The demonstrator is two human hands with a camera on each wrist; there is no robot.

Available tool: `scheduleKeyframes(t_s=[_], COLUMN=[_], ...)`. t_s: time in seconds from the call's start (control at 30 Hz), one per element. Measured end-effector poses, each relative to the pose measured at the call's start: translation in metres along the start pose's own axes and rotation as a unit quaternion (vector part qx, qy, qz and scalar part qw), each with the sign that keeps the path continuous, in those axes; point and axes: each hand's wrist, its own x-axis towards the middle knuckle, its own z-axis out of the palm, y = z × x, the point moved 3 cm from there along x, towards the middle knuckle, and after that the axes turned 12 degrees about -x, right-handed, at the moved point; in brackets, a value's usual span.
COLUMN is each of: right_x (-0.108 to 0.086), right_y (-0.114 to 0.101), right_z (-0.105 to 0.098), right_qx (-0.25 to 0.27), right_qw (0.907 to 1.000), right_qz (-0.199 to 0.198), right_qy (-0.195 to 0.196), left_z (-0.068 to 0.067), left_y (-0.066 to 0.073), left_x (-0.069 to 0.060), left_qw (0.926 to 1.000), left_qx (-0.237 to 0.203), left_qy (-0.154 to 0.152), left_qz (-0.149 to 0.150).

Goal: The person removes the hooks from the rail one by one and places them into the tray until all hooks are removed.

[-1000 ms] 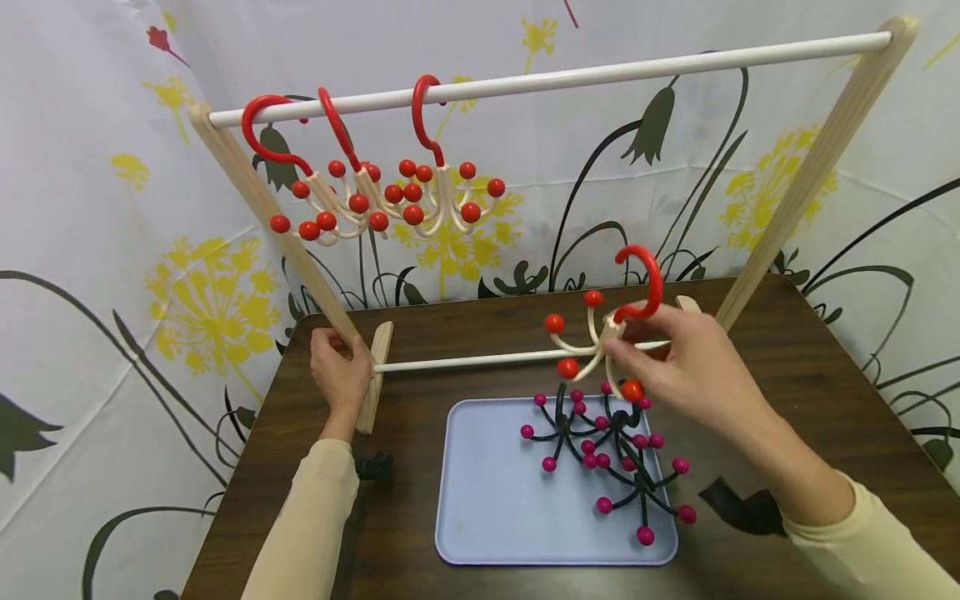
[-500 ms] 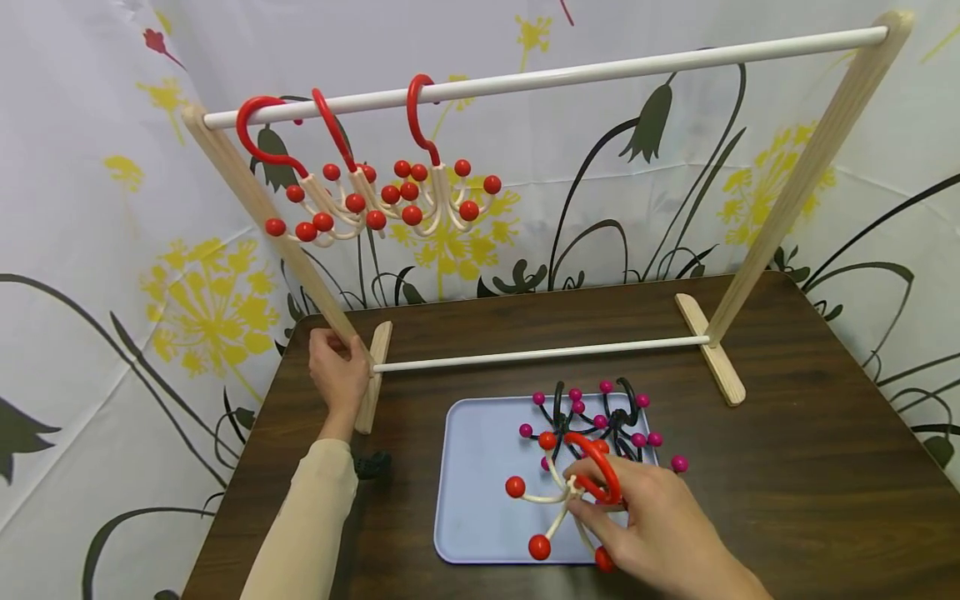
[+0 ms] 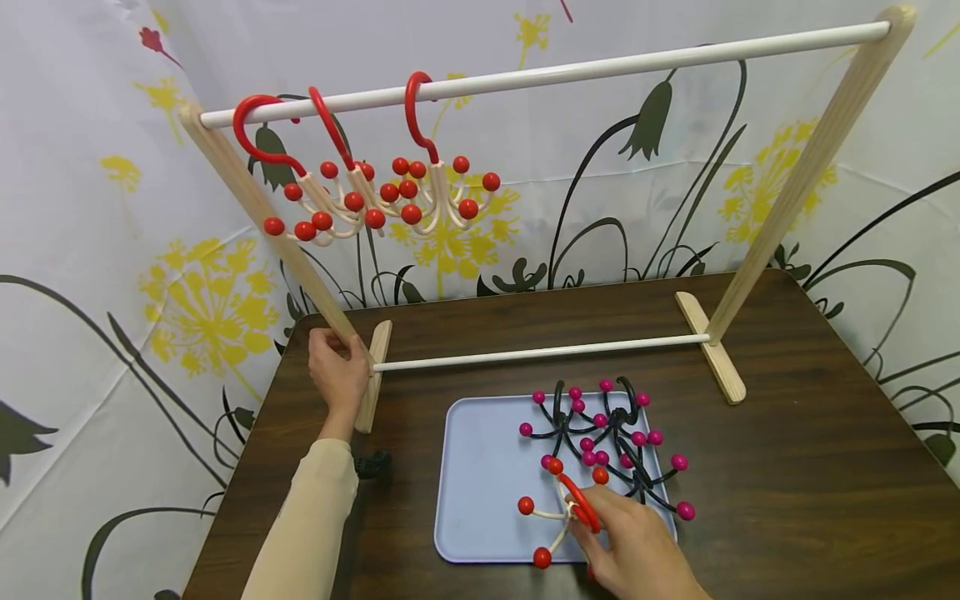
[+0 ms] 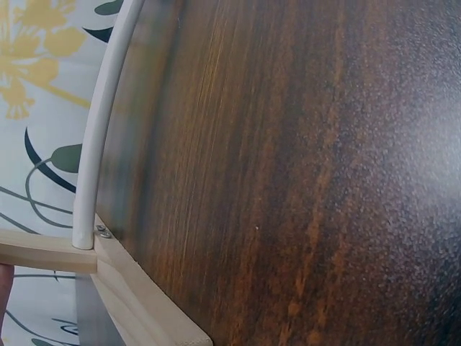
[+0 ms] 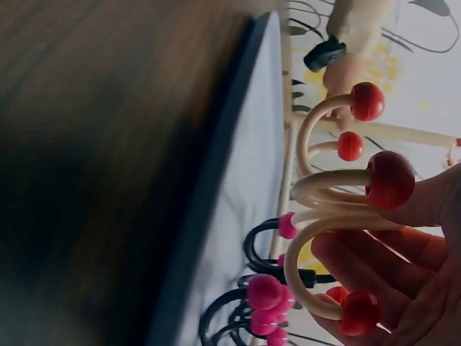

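In the head view my right hand [image 3: 633, 546] pinches a cream multi-prong hanger [image 3: 551, 514] by its stem, its red hook tilted up and red balls on the prong tips. The right wrist view shows this hanger [image 5: 324, 182] close up, fingers and thumb around its stem. It is over the front part of a pale blue tray [image 3: 480, 475]. My left hand [image 3: 339, 377] grips the lower left post of a wooden rack [image 3: 262, 204]. Three similar red hangers [image 3: 442, 200] hang from the rack's white top rail [image 3: 600, 68], toward the left.
Several black hangers [image 3: 637, 479] with magenta balls lie on the tray's right side, some prongs past its rim. The rack's lower rail [image 3: 540, 354] and right foot [image 3: 711, 350] stand behind the tray on the dark wooden table [image 3: 810, 467]. A flower-patterned curtain [image 3: 675, 167] hangs behind.
My right hand has carried the red hanger from near the rack's lower rail down toward the tray's front edge. My left hand has stayed on the post.
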Motion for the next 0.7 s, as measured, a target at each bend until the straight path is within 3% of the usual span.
scheduleKeyframes(t_s=[0.33, 0.7], right_x=[0.005, 0.009], right_y=[0.012, 0.020], right_z=[0.011, 0.012], right_qx=[-0.068, -0.080], right_qw=[0.9963, 0.9914], right_qz=[0.041, 0.076], right_qy=[0.033, 0.070], left_z=[0.001, 0.002], left_y=[-0.002, -0.001], left_x=[-0.001, 0.001], left_qw=[1.0000, 1.0000], left_qx=[0.000, -0.001], left_qy=[0.002, 0.003], left_qz=[-0.002, 0.001])
